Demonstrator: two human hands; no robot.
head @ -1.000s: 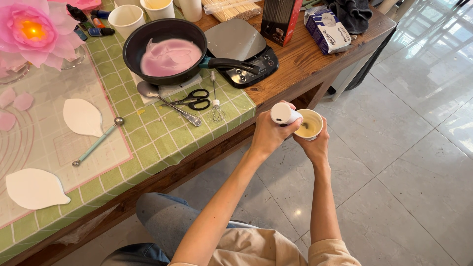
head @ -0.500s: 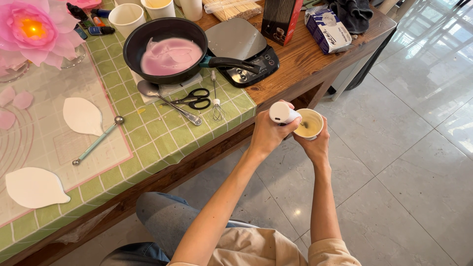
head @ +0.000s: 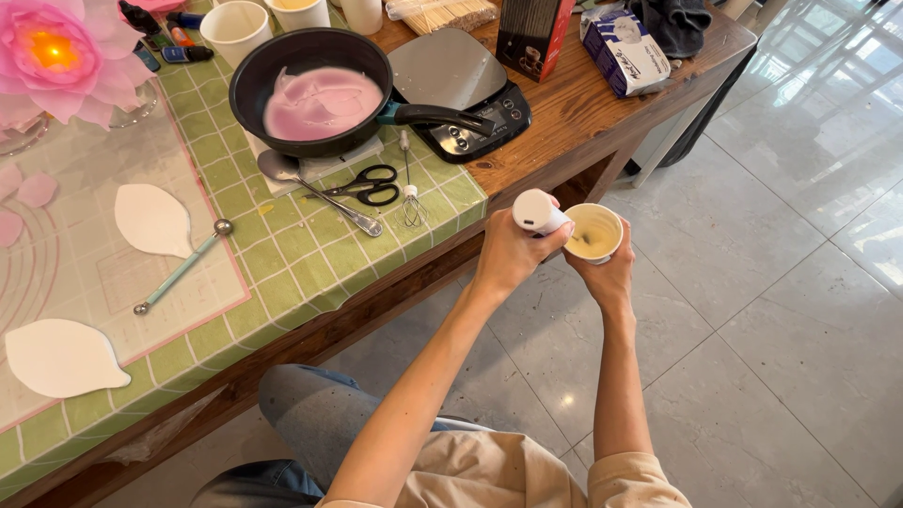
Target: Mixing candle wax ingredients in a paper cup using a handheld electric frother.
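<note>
Over grey tiles, a white paper cup [head: 594, 231] holds pale yellowish liquid.

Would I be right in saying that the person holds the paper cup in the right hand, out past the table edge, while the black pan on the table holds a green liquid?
Not quite: the liquid in the pan is pink, not green, as the head view shows. The rest stands: the right hand holds the cup out past the table edge.

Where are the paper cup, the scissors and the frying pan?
paper cup [head: 602, 214]: head view, on its far rim.
scissors [head: 369, 184]: head view, on the black handles.
frying pan [head: 246, 71]: head view, on its left wall.
</note>
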